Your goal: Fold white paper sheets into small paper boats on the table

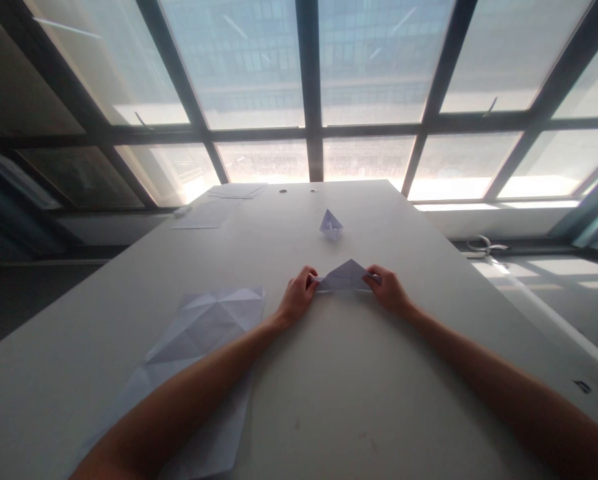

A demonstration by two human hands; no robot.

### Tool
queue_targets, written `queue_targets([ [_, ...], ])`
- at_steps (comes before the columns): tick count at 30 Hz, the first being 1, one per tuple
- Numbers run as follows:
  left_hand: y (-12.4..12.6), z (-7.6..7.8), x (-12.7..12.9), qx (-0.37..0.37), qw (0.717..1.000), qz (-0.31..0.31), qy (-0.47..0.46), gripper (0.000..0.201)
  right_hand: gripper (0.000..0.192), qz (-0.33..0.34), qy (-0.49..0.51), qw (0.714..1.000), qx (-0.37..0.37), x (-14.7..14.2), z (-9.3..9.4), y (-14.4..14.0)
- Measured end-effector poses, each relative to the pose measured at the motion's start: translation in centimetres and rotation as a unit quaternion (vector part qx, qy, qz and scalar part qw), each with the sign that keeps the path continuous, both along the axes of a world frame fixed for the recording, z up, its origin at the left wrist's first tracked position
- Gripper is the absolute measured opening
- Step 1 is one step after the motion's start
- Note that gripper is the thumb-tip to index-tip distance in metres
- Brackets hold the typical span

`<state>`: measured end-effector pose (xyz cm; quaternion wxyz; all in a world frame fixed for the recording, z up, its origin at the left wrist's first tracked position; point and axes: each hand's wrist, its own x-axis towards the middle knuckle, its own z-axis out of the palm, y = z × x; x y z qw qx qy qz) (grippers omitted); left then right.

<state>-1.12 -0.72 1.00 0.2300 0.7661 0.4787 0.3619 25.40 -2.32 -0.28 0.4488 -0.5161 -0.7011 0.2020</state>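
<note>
A white sheet folded into a flat triangle (346, 275) lies on the grey table (359, 387) in front of me. My left hand (297, 296) pinches its left corner. My right hand (387, 288) pinches its right corner. Beyond the triangle stands a small finished paper boat (331, 225), clear of both hands. A large creased sheet (199, 353) lies flat to the left, partly under my left forearm.
More flat sheets (201, 215) and a thin stack of paper (239, 191) lie at the table's far left corner. Two small round holes (283, 191) sit near the far edge. Large windows (299, 80) rise behind the table. The table's right edge runs close to my right arm.
</note>
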Motion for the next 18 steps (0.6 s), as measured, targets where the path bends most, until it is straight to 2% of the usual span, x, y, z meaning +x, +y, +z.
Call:
queue_targets([
  [3, 0.1, -0.05, -0.04, 0.002, 0.999, 0.002, -0.032, 0.02, 0.019, 0.004, 0.001, 1.0, 0.003, 0.05, -0.13, 0.08],
  [7, 0.3, -0.2, -0.08, 0.027, 0.999, -0.012, -0.015, 0.012, 0.019, 0.004, 0.0, 1.0, 0.007, 0.11, -0.34, 0.21],
  [13, 0.47, -0.71, -0.05, 0.069, 0.997, -0.037, 0.011, 0.031, 0.018, -0.006, -0.002, 1.0, 0.003, -0.05, -0.14, 0.03],
  [18, 0.26, -0.48, -0.01, 0.056, 0.997, -0.043, 0.031, 0.035, 0.019, -0.009, -0.01, 1.0, 0.008, -0.07, 0.15, -0.17],
])
